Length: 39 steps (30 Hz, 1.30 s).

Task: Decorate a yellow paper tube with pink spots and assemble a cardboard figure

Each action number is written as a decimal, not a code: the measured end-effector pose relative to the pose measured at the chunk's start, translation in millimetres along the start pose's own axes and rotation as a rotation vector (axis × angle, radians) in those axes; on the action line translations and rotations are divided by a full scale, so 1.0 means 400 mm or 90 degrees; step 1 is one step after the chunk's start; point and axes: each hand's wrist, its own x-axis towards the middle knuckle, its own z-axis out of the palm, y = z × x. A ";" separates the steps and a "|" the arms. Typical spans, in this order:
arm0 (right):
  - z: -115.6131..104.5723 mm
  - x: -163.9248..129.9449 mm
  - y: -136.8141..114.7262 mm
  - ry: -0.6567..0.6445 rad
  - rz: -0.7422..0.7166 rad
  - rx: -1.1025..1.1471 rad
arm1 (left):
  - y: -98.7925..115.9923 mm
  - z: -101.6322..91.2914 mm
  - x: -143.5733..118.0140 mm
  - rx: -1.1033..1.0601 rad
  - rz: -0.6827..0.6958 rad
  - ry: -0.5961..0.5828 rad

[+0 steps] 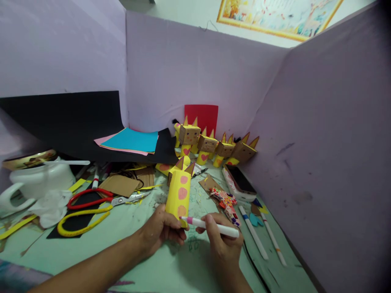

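Note:
My left hand (163, 230) is closed round the lower end of a yellow paper tube figure (179, 195) with pink and orange spots. Brown pointed ears or horns stick up at its far end. In my right hand (221, 238) is a white marker pen (214, 226) with a pink tip, held like a writing tool. The tip meets the tube near its bottom edge, beside the lowest orange spot. Behind it stand several finished-looking yellow animal figures (189, 134) with cardboard faces, horns and heart marks.
Red-and-yellow scissors (90, 209) lie at left near a white mug (39, 179) and crumpled tissue (55, 207). Coloured paper sheets (131, 140) rest on black card (76, 122). At right are a phone (241, 179), patterned paper (224, 199) and two markers (253, 234). Lilac panels (198, 65) enclose the table.

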 end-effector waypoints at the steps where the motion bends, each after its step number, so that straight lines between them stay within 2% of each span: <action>1: -0.001 0.001 0.001 0.002 -0.001 0.000 | 0.000 0.000 0.001 0.000 -0.001 0.002; 11: -0.006 0.005 0.001 0.006 -0.007 0.004 | -0.005 -0.006 0.002 -0.020 0.007 -0.041; 16: -0.006 0.005 0.000 0.028 -0.011 -0.013 | -0.002 -0.004 0.003 -0.012 0.012 -0.039; 26: -0.008 0.008 0.005 0.006 -0.058 -0.015 | -0.003 -0.008 0.006 -0.015 0.008 -0.049; 39: -0.002 0.004 -0.007 0.010 -0.026 -0.001 | 0.002 -0.004 0.001 -0.018 0.014 -0.031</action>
